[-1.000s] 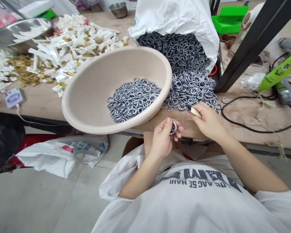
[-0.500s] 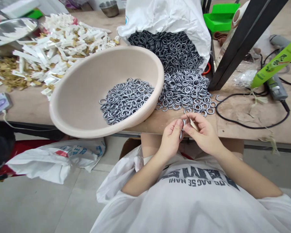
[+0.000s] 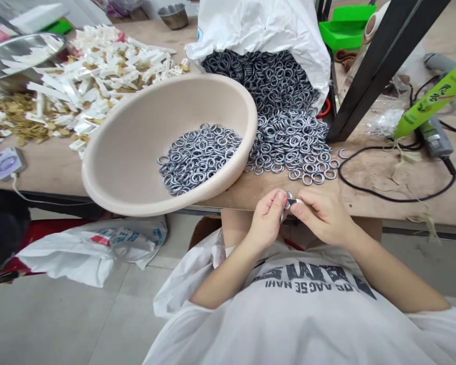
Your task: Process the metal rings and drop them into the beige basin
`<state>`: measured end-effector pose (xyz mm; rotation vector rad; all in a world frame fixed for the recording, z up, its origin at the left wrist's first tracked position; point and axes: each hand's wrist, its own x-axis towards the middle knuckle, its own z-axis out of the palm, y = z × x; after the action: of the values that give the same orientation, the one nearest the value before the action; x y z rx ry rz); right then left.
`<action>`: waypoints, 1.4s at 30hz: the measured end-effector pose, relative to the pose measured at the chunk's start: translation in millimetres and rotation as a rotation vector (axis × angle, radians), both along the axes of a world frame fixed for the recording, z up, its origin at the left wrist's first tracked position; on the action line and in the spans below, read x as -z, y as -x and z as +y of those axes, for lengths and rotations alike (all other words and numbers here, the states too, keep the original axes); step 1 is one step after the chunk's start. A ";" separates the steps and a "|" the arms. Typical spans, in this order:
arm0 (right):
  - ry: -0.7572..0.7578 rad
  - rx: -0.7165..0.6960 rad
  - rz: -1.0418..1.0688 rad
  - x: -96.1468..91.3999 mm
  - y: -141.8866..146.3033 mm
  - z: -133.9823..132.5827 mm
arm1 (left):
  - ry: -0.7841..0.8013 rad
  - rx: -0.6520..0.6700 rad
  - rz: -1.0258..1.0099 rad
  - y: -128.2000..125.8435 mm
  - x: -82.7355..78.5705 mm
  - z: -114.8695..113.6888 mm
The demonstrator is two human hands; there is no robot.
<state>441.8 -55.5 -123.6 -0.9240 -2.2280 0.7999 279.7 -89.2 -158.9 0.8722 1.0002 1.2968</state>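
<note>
My left hand is closed on a few grey rings, pinched between thumb and fingers at the table's front edge. My right hand grips a small knife. Its dark blade touches or lies right against a ring, while the pale handle is mostly covered by my fingers. Just beyond my hands, a heap of loose grey rings spills from a white sack. To the left a tilted beige basin holds more grey rings.
White and tan plastic pieces are piled at the left, beside a metal bowl. A black metal post rises at the right, near a green tray, a grey tool and its black cable. A white bag hangs below the table.
My right hand has turned over the knife, so the blade now points left at the ring instead of upward. My left hand stays nearly in place.
</note>
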 end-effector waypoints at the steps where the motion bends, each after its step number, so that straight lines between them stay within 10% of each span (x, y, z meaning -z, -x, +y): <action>1: -0.004 -0.006 -0.003 0.1 -0.3 0.5 | 0.003 0.012 -0.006 -0.2 0.0 -0.6; 10: 0.060 -0.050 0.012 4.1 0.3 -1.7 | 0.003 0.037 -0.022 3.9 1.8 -1.5; 14: 0.135 0.177 -0.029 14.8 -1.2 18.3 | -0.031 0.160 0.049 9.8 -0.6 -8.8; 23: -0.195 0.353 -0.620 7.8 13.6 50.3 | 0.154 0.094 -0.387 27.6 -9.9 -0.7; 32: 0.569 0.213 0.470 2.5 27.9 14.7 | 0.273 -0.045 -0.450 14.1 -21.3 8.7; 42: 0.597 0.177 0.631 13.5 28.8 4.9 | -0.027 -0.077 -0.141 -12.5 -0.3 7.7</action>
<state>413.0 -50.6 -137.1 -0.9385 -1.3603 1.4702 292.2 -81.5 -158.6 0.7582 0.9146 1.4199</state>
